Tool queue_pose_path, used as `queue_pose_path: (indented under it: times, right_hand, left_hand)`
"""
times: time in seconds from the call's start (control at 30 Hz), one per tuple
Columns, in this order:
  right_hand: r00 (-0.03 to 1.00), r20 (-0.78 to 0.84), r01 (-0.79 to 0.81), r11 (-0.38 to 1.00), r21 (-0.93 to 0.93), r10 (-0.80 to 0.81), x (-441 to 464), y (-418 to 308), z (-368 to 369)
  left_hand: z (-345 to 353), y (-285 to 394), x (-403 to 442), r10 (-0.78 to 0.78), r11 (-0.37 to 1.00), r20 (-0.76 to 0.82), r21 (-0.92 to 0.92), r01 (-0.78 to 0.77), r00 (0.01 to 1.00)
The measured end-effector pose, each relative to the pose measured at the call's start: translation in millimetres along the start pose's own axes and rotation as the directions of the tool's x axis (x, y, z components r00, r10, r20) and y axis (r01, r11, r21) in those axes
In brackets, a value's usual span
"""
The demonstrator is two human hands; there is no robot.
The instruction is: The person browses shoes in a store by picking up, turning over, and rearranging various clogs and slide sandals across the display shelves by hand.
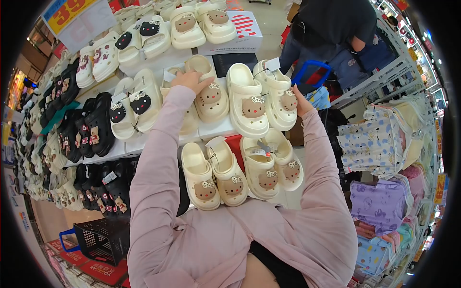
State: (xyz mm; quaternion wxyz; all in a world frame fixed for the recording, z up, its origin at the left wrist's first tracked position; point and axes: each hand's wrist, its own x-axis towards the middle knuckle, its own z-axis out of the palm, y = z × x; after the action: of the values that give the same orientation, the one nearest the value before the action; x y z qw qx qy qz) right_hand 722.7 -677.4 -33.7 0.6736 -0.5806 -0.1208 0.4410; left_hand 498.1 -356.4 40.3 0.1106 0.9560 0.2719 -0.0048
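Observation:
Two cream clogs with brown cat-face charms stand side by side in the middle of the display; the right clog (281, 103) has my right hand (302, 101) against its outer side. My thumb shows at its edge, while the other fingers are mostly hidden. To the left, my left hand (192, 81) lies over another cream pair, its fingers spread across the left clog and reaching the right clog (211, 101). My forearm partly covers that left clog. Nearer to me sit two more cream pairs, a left pair (216, 175) and a right pair (269, 165), with tags attached.
White slides (144, 103) and black clogs (98, 125) fill the left side. A price sign (72, 19) hangs over the back left. A black basket (103, 240) is at lower left. Clothes (370, 139) hang on the right. A person in black (331, 24) stands beyond the display.

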Motion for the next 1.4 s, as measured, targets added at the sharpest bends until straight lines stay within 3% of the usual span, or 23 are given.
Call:
queue_pose_path:
  times: [0.07, 0.13, 0.27, 0.57, 0.63, 0.67, 0.73, 0.77, 0.8, 0.83, 0.87, 0.93, 1.0, 1.13, 1.17, 1.2, 1.4]
  right_hand:
    - [1.000, -0.020, -0.014, 1.000, 0.010, 0.015, -1, -4, 5]
    - [0.999, -0.031, -0.020, 1.000, 0.019, 0.020, 0, -5, 6]
    - [0.999, -0.020, -0.038, 0.998, 0.055, 0.039, 6, 0, -1]
    - [0.998, -0.042, -0.040, 0.999, 0.012, 0.040, 15, -2, -6]
    - [0.938, -0.151, 0.240, 0.899, -0.366, -0.312, 27, 0, -16]
    - [0.937, -0.152, 0.241, 0.900, -0.364, -0.313, 30, 1, -23]
    - [0.850, 0.029, 0.419, 0.640, -0.643, -0.527, 13, -20, -4]
    - [0.878, 0.162, 0.452, 0.668, -0.591, -0.450, 9, -29, 5]
    - [0.879, 0.158, 0.450, 0.670, -0.591, -0.450, 4, -35, 16]
    - [0.872, 0.190, 0.423, 0.499, -0.756, -0.451, -2, -41, 26]
    - [0.868, 0.222, 0.376, 0.297, -0.878, -0.443, -5, -42, 34]
    - [0.850, 0.215, 0.394, 0.311, -0.865, -0.481, 5, -41, 42]
    - [0.876, 0.169, 0.287, 0.209, -0.935, -0.451, 14, -41, 46]
    - [0.873, 0.177, 0.293, 0.199, -0.935, -0.455, 13, -53, 58]
    - [0.874, 0.147, 0.298, 0.271, -0.915, -0.463, 11, -56, 61]
    - [0.876, 0.114, 0.300, 0.343, -0.890, -0.468, 9, -57, 62]
    - [0.851, 0.218, 0.349, 0.205, -0.915, -0.478, 21, -38, 56]
  left_hand:
    - [0, 0, 1, -0.013, 0.998, 0.043, 0.059, 0.010, 0.999]
    - [9, -2, -5, 0.052, 0.998, -0.092, 0.051, -0.047, 0.994]
    - [17, -5, -9, 0.107, 0.994, -0.125, 0.050, -0.102, 0.986]
    - [9, 4, -16, 0.079, 0.983, 0.082, 0.157, -0.091, 0.993]
    - [4, 7, -32, 0.158, 0.981, -0.049, 0.124, -0.151, 0.986]
    - [4, 7, -38, 0.160, 0.980, -0.049, 0.126, -0.153, 0.986]
    - [7, 1, -49, 0.129, 0.992, -0.222, 0.025, -0.127, 0.966]
    - [10, -3, -53, 0.131, 0.991, -0.219, 0.026, -0.129, 0.967]
    - [13, -9, -57, 0.168, 0.985, -0.330, 0.008, -0.175, 0.929]
    - [13, -10, -61, 0.199, 0.975, -0.437, -0.005, -0.223, 0.877]
    - [13, -10, -67, 0.201, 0.974, -0.436, -0.005, -0.225, 0.877]
    - [5, -7, -81, 0.154, 0.945, -0.446, -0.194, -0.263, 0.882]
    - [5, -2, -94, 0.199, 0.933, -0.479, -0.174, -0.315, 0.855]
    - [-2, 15, -112, 0.248, 0.914, -0.530, -0.149, -0.377, 0.811]
    - [-1, 13, -111, 0.241, 0.917, -0.531, -0.149, -0.370, 0.812]
    - [3, 9, -109, 0.204, 0.922, -0.544, -0.172, -0.346, 0.814]
    - [28, -14, -114, 0.058, 0.878, -0.571, -0.362, -0.314, 0.819]
